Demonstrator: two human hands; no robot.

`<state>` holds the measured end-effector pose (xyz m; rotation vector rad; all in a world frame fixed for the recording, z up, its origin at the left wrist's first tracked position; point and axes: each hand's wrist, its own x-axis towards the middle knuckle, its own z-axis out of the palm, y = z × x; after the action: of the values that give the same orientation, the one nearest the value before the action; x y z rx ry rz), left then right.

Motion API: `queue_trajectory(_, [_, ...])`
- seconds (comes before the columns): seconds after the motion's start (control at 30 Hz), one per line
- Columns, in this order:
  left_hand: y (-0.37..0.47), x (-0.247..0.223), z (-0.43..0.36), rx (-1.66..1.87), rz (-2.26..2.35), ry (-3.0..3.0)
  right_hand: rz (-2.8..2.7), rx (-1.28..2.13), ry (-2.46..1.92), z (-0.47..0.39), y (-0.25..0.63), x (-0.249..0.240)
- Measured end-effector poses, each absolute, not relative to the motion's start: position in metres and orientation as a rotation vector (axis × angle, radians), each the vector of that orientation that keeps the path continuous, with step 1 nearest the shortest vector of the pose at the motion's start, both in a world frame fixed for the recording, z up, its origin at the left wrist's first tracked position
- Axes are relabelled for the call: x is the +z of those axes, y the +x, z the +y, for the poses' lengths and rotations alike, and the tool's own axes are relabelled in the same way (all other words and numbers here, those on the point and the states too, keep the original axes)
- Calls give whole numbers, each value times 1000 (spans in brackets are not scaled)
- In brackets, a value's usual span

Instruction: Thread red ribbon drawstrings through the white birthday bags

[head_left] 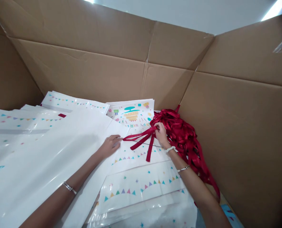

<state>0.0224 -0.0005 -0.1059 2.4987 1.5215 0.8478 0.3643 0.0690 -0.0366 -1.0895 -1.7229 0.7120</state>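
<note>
A dark red ribbon [141, 135] stretches between my hands, with a loop on the left and two loose ends hanging down. My right hand [161, 134] is closed on it, thumb and fingers pinching near the ends. At the loop's left tip my left hand [110, 146] pinches with its fingertips, the other fingers loosely curled. A thin dark cord [144, 143] runs from the loop toward my right wrist. Right behind my right hand lies a tangled heap of red ribbons [179, 126]. Under both hands are white printed sheets [131, 186] with bunting and stars.
Tall cardboard walls [95, 66] enclose the back and the right side. On the left, large glossy white sheets [43, 161] overlap in stacks. A sheet with a birthday cake print [131, 114] lies against the back wall, beside the ribbon heap.
</note>
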Motion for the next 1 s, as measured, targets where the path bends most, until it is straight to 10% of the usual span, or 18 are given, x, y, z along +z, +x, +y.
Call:
queue_trajectory(0.3, [24, -105, -2, 859, 1521, 2479, -1892, 261, -1057, 71, 359, -38])
queue_trajectory(1.0, [24, -105, -2, 882, 1510, 2477, -2102, 888, -1092, 57, 368, -9])
